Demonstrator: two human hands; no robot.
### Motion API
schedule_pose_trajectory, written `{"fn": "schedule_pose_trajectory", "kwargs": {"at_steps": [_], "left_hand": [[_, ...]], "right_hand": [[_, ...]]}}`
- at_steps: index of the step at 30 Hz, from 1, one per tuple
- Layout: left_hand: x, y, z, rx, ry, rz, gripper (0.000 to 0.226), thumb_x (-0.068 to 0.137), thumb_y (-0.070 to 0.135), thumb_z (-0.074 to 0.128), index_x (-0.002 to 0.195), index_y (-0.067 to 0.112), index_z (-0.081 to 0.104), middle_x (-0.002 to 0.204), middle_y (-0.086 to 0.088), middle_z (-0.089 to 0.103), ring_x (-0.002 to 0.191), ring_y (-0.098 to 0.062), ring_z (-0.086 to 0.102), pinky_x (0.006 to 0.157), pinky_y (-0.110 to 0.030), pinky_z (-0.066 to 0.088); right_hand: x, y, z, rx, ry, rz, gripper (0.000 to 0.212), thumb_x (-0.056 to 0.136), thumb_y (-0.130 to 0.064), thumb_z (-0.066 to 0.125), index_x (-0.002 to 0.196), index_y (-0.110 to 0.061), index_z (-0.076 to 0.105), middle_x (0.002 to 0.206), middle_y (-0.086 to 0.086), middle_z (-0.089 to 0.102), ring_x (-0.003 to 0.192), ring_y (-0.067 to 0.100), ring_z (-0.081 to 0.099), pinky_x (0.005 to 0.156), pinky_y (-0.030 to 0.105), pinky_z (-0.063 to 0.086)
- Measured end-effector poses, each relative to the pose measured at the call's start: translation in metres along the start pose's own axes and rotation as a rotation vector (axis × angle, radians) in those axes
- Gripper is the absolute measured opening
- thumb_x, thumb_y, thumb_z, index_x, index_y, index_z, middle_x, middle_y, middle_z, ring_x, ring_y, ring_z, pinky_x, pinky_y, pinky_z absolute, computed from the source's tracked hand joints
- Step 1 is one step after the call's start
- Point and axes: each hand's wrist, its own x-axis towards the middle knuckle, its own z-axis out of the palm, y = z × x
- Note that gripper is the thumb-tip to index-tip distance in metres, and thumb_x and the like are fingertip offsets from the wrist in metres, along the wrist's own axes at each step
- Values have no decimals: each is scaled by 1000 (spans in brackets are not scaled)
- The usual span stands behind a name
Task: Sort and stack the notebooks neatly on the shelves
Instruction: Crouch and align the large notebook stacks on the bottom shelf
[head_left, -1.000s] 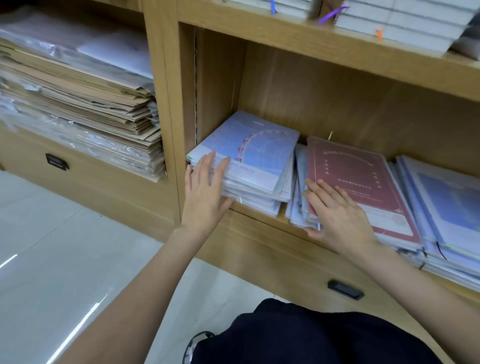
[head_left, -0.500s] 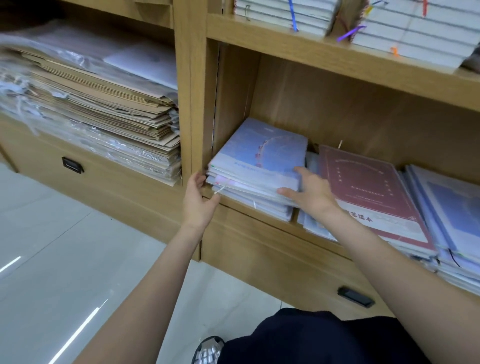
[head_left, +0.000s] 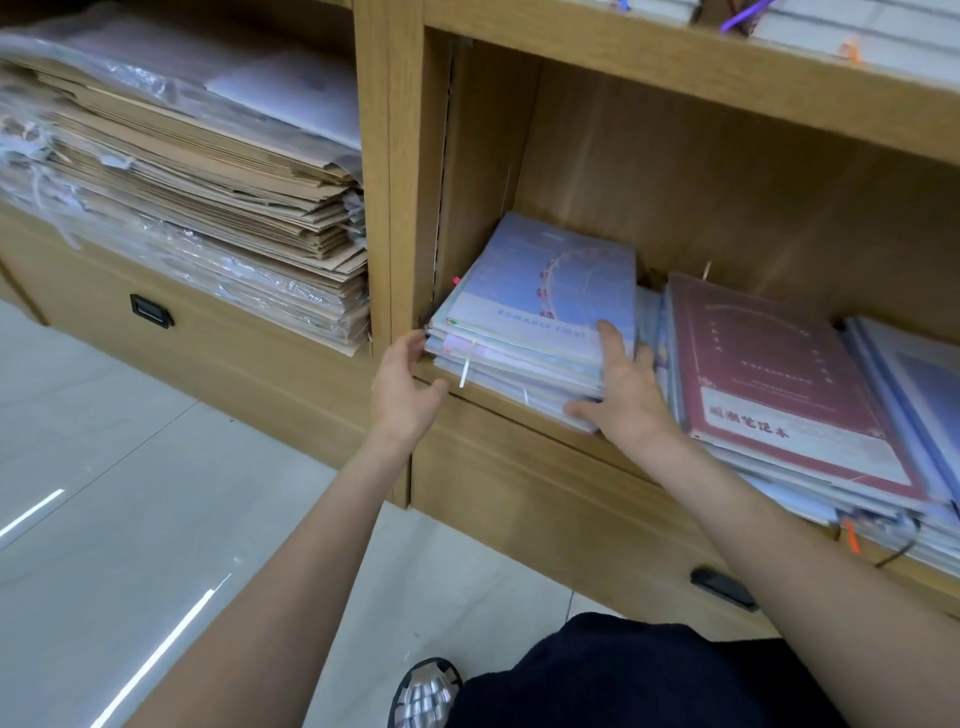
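Presently, blue notebook stack (head_left: 540, 317) is lodged at the shelf (head_left: 519, 400) compartment's left end, beside the red notebook (head_left: 769, 364). Left corner is grasped by left hand (head_left: 405, 384); right corner is clasped by right hand (head_left: 623, 395).

Between the left hand (head_left: 408, 387) and the right hand (head_left: 626, 392), the blue notebook stack (head_left: 524, 338) shows a pale lavender-blue top cover with a Ferris-wheel line drawing dotted red, a white band along its near edge, and a white ribbon hanging from the pages. Just beyond the right hand's grip lies a maroon notebook (head_left: 774, 374) with a thin pale border and a white label panel printed in red characters, and past it more light blue covers (head_left: 919, 395). Outside the left hand, a honey-brown wood-grain shelf unit (head_left: 387, 171) holds tan kraft-paper envelopes (head_left: 197, 192) in clear glossy plastic, above pale grey floor tiles (head_left: 104, 493).
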Motion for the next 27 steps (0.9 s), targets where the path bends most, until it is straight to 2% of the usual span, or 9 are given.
{"fn": "schedule_pose_trajectory", "kwargs": {"at_steps": [4, 7, 9, 11, 13, 15, 21, 24, 27], "left_hand": [[5, 3, -2, -14, -72, -21, 55, 83, -6, 55, 134, 6, 41, 135, -11, 47, 121, -15, 49, 101, -24, 39], [3, 9, 5, 23, -67, -31, 58, 84, 1, 58, 138, 8, 37, 134, -5, 50, 122, -13, 47, 94, -21, 38], [1, 10, 11, 30, -35, -55, 60, 86, 6, 58, 141, 11, 34, 135, -2, 50, 122, -18, 48, 96, -26, 40], [-1, 9, 16, -92, 40, -119, 56, 88, 7, 56, 139, 13, 36, 136, 0, 51, 121, -18, 50, 95, -27, 40], [-1, 11, 19, -301, 75, -190, 49, 89, 5, 54, 135, 11, 38, 134, 1, 53, 116, -12, 52, 89, -21, 42], [-1, 13, 23, -342, 48, -184, 49, 90, 9, 57, 135, 13, 38, 123, 8, 57, 105, -4, 55, 82, -15, 44], [5, 19, 21, -227, -36, -159, 66, 82, 7, 66, 140, 16, 34, 117, 8, 52, 108, -11, 52, 96, -30, 45], [-2, 24, 16, -221, -57, -185, 68, 78, -1, 68, 137, 14, 37, 118, 4, 53, 104, -9, 51, 95, -30, 45], [-19, 25, 10, -222, -61, -172, 69, 78, 0, 69, 138, 14, 38, 121, 4, 53, 106, -7, 49, 97, -31, 44]], "right_hand": [[3, 3, -1, 62, -5, 44, 92, 85, -6, 66, 148, -36, 6, 154, 11, 5, 124, 33, 43, 92, 32, 41], [6, 9, 0, 256, 4, 98, 95, 82, 0, 68, 147, -39, 11, 150, 7, 23, 122, 29, 44, 85, 27, 41], [5, 9, 1, 377, 8, 105, 95, 81, 2, 68, 147, -38, 13, 147, 3, 30, 124, 25, 42, 92, 29, 42], [4, 9, 1, 459, 2, 110, 95, 81, 2, 68, 147, -38, 13, 147, 0, 29, 124, 21, 38, 99, 33, 41], [4, 12, 0, 535, -19, 104, 95, 81, 4, 67, 147, -39, 15, 148, -4, 28, 117, 12, 34, 95, 31, 40], [4, 13, -1, 579, -38, 96, 95, 80, 5, 68, 146, -40, 16, 147, -7, 27, 113, 8, 29, 92, 29, 40], [4, 9, -1, 690, -79, 110, 100, 77, 2, 72, 148, -38, 14, 123, -18, 29, 112, 4, 30, 93, 22, 32], [-1, 8, 1, 718, -61, 124, 102, 75, 0, 75, 148, -38, 15, 130, -14, 36, 115, 7, 36, 100, 23, 33], [-11, 9, 0, 682, -50, 121, 99, 77, -1, 74, 148, -39, 16, 146, -10, 30, 129, 12, 31, 103, 26, 31]]}}
